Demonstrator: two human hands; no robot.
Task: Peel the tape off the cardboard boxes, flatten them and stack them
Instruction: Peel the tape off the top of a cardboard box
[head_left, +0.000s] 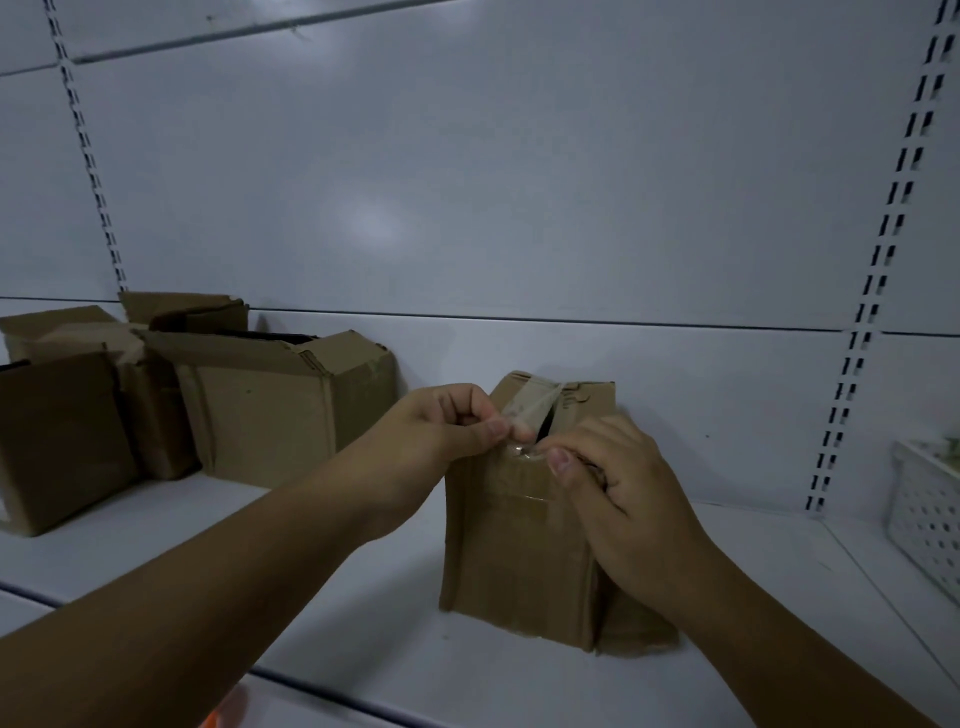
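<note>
A small brown cardboard box (514, 561) stands upright on the white shelf (337, 613), right of centre. Clear tape (530, 408) runs over its top and down its front. My left hand (447, 431) pinches a lifted strip of that tape between thumb and forefinger at the box's top front edge. My right hand (623, 493) grips the top right edge of the box, thumb on the front by the tape, fingers curled over the rim. A dark gap shows between the top flaps.
Three other cardboard boxes (270, 405) with open or torn flaps stand at the back left of the shelf. A white perforated plastic basket (930, 519) sits at the far right. Slotted shelf uprights (878, 260) run up the back panel.
</note>
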